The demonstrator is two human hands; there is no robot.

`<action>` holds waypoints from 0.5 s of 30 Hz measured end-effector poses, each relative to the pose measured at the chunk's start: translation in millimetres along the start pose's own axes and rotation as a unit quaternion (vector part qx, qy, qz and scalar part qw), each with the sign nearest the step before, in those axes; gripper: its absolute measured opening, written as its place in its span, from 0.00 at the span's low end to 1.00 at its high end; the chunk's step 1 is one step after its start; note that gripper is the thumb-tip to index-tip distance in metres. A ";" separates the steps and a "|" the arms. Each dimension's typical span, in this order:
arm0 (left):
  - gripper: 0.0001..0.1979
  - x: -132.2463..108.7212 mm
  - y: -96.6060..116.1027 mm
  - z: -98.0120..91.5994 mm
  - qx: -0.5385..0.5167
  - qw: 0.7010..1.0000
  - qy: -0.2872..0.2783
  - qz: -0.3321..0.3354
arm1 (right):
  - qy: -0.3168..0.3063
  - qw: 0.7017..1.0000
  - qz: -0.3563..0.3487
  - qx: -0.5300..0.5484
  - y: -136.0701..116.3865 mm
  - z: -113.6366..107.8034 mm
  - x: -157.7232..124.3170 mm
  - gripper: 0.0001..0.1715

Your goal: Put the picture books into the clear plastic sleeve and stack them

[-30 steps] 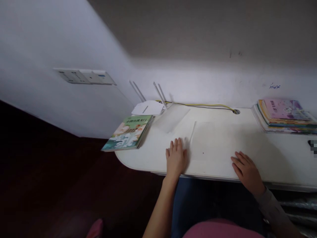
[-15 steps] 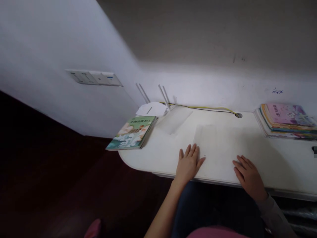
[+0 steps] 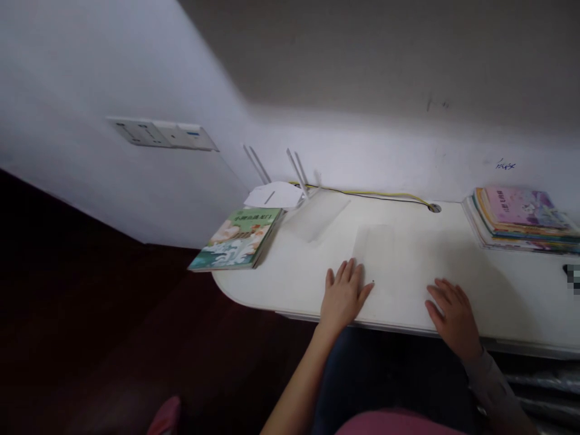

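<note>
My left hand (image 3: pixel 342 294) lies flat on the white desk (image 3: pixel 281 281), fingers stretched out and thumb apart, holding nothing. Its fingertips are by the lower left edge of a pale, translucent sheet (image 3: pixel 374 248) lying on the desktop; whether they press on it I cannot tell. To the right, my right hand (image 3: pixel 453 314) rests near the desk's front edge, its fingers slightly bent and spread with nothing in them. Farther back lies a second translucent sheet (image 3: pixel 317 216), set at a slant beside the router.
A white router (image 3: pixel 274 195) with upright antennas stands in the back left corner, picture books (image 3: pixel 238 238) in front of it. Yellow and black cables (image 3: pixel 376 194) run along the wall into a cable hole (image 3: pixel 434 208). A stack of books (image 3: pixel 521 220) sits at right.
My right hand's fingers have lifted and spread a little. The left hand stays in place on the desk. The whole view has shifted slightly.
</note>
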State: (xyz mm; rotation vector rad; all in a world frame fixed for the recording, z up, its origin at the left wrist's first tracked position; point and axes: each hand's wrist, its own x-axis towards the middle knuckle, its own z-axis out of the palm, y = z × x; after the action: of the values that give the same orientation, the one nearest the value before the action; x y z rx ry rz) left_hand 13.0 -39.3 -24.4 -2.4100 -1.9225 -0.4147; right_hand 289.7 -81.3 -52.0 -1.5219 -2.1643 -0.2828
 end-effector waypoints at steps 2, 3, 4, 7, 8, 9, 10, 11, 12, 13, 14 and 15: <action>0.27 -0.5 1.2 0.1 -0.008 1.000 0.001 0.000 | -0.006 1.000 -0.005 0.008 0.4 -0.2 0.6 0.17; 0.27 -1.2 2.1 0.4 -0.014 1.000 0.002 -0.001 | -0.006 1.000 -0.007 0.011 0.6 -0.2 0.8 0.16; 0.27 -2.0 2.7 1.0 -0.024 1.000 0.004 -0.002 | -0.003 1.000 -0.009 0.012 0.7 0.0 0.8 0.16; 0.25 -3.2 -2.6 2.0 -0.077 0.997 0.022 -0.006 | 0.007 1.000 -0.010 0.014 1.6 1.3 0.1 0.16; 0.23 -1.9 -9.0 1.0 -0.104 0.994 0.032 -0.006 | 0.012 1.000 -0.009 0.015 2.1 1.9 -0.3 0.17; 0.21 0.6 -18.6 -1.4 -0.128 0.991 0.043 -0.008 | 0.019 1.000 -0.008 0.017 2.6 2.6 -0.7 0.17; 0.20 4.7 -31.7 -5.7 -0.148 0.987 0.058 -0.014 | 0.025 0.999 -0.008 0.019 3.0 3.1 -1.1 0.18; 0.20 10.1 -48.4 -11.9 -0.157 0.985 0.073 -0.024 | 0.030 0.999 -0.009 0.022 3.4 3.6 -1.4 0.18; 0.20 16.6 -68.1 -20.1 -0.150 0.983 0.094 -0.044 | 0.033 0.999 -0.010 0.026 3.8 3.9 -1.4 0.18; 0.20 23.9 -90.3 -29.8 -0.133 0.982 0.117 -0.072 | 0.035 0.999 -0.013 0.030 4.0 4.1 -1.4 0.18; 0.20 31.2 -114.1 -40.4 -0.106 0.981 0.129 -0.101 | 0.035 0.999 -0.015 0.033 4.0 4.3 -1.3 0.18; 0.20 37.9 -138.5 -51.4 -0.075 0.979 0.134 -0.137 | 0.035 0.999 -0.017 0.037 4.1 4.4 -1.1 0.18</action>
State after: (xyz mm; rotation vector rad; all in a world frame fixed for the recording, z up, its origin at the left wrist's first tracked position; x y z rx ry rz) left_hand -122.2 19.8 14.2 -2.0354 -2.1667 -0.8749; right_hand 292.6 -78.8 -56.8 -1.4152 -2.1251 -0.2606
